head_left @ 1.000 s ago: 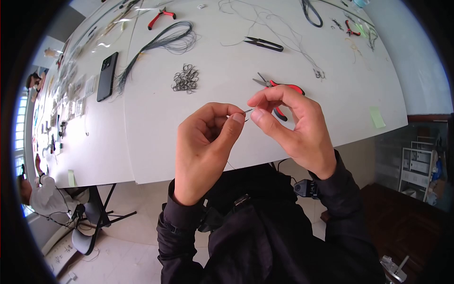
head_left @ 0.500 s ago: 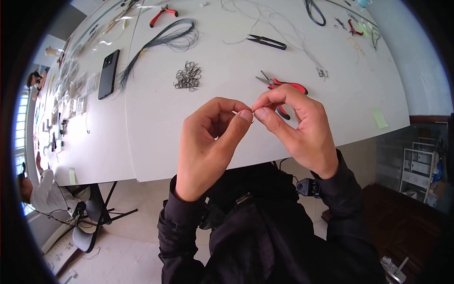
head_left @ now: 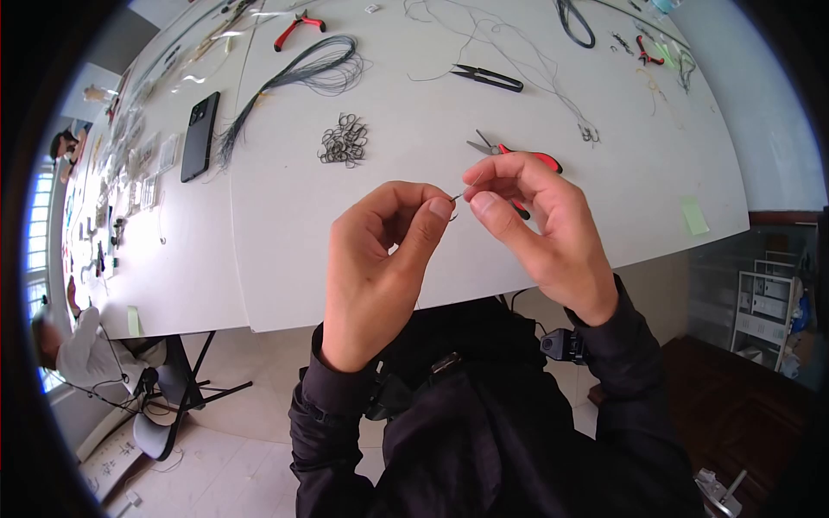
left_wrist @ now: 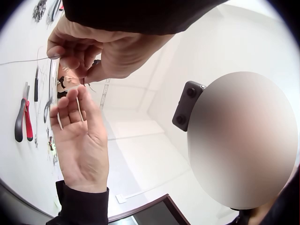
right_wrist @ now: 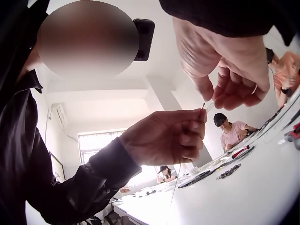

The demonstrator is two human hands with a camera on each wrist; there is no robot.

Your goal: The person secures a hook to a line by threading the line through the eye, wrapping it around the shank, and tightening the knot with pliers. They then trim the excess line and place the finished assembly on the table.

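In the head view my left hand (head_left: 384, 259) pinches a small dark fish hook (head_left: 453, 217) between thumb and forefinger. The hook's bend sticks out below the fingertips and its shank points toward the other hand. A thin line (left_wrist: 28, 61) trails from the left fingers in the left wrist view. My right hand (head_left: 548, 229) is beside the shank's end, its thumb and forefinger slightly apart. Seen from the right wrist, the right thumb is close by the shank tip (right_wrist: 203, 106). Red-handled pliers (head_left: 540, 160) lie on the table, partly hidden behind the right hand.
A pile of hooks (head_left: 344, 140) lies beyond the left hand. Around it are a bundle of grey line (head_left: 324, 65), a phone (head_left: 199, 136), black thread snips (head_left: 488, 78) and another pair of red pliers (head_left: 300, 29). Loose line (head_left: 553, 78) spreads across the white table (head_left: 285, 250).
The hands came together at the hook about half a second ago. Now the right thumb and forefinger have parted a little, and more of the hook shows below the left fingertips.
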